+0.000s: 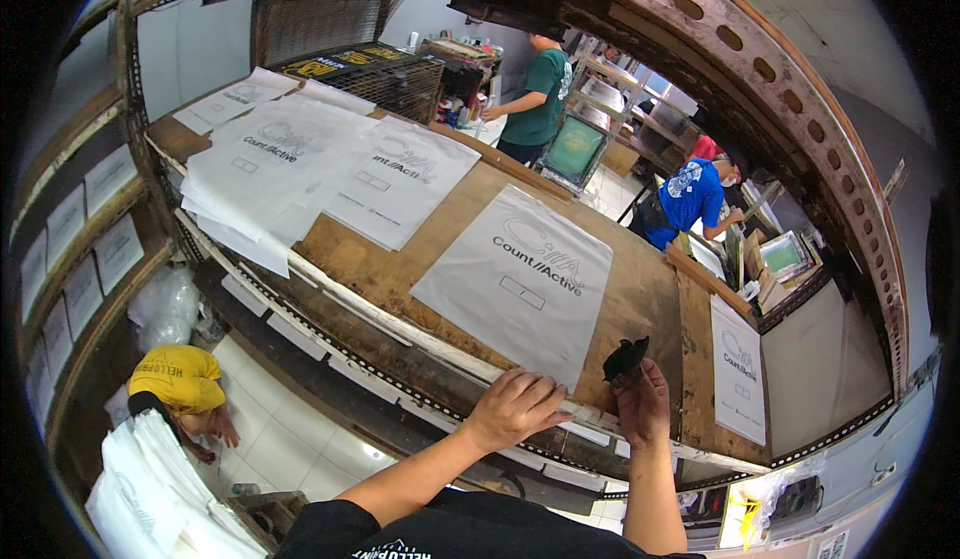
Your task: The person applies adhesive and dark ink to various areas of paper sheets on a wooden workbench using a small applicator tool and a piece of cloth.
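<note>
A white printed sheet, perhaps a flat plastic bag, lies on the brown wooden board in front of me. My left hand is at the sheet's near edge, by the shelf's front rail, its fingers loosely bent and slightly apart. Whether its fingertips press on the sheet is hard to make out. Right of the sheet, my right hand is raised and closed on a crumpled black rag. Dark stains mark its fingers.
Other printed sheets overlap on the left; one lies at right. A perforated metal beam arches overhead. Beyond the shelf are people in green and blue; a person in yellow crouches below left, near stacked white sheets.
</note>
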`<state>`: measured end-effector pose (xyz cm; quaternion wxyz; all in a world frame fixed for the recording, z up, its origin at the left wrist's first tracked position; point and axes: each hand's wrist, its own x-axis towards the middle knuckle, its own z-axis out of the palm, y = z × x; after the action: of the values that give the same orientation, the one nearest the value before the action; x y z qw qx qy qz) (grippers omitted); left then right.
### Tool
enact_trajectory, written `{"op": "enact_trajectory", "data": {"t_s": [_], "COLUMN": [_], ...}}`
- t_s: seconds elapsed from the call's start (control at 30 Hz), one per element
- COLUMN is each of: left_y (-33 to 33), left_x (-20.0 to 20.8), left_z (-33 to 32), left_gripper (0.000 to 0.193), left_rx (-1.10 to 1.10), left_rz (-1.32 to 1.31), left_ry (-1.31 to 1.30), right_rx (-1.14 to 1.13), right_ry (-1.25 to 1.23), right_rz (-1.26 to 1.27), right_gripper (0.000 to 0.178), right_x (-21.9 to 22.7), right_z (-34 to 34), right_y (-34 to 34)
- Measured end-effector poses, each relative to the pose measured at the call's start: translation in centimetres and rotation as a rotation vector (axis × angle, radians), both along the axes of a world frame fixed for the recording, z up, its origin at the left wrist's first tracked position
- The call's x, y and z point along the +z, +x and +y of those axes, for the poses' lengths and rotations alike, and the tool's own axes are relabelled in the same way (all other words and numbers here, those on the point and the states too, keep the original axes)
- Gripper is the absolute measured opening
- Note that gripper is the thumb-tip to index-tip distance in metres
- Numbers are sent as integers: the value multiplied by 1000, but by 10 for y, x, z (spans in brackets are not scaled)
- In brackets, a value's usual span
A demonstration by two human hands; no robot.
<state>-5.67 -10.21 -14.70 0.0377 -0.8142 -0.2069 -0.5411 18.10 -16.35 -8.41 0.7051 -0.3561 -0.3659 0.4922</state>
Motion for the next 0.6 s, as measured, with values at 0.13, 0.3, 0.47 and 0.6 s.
{"op": "enact_trajectory", "data": {"t_s": [0.13, 0.3, 0.47, 0.6], "left_y": [-1, 0, 2, 4], "left_x": [1, 4, -5, -6], "left_z": [1, 1, 2, 2], "left_gripper": [41, 40, 43, 42], "left_rx": [-13, -50, -22, -9], "left_rz": [-2, -43, -16, -25], "left_ry": [-7, 14, 6, 8], "right_rx": [-28, -12, -33, -18], "right_ry": [-39, -14, -34, -32], "right_rz": [-13, -31, -43, -22], "right_gripper": [15, 15, 15, 16], "right_x": [7, 2, 0, -7], "right_z": [0, -2, 1, 0], "right_y": [-6, 0, 0, 6]}}
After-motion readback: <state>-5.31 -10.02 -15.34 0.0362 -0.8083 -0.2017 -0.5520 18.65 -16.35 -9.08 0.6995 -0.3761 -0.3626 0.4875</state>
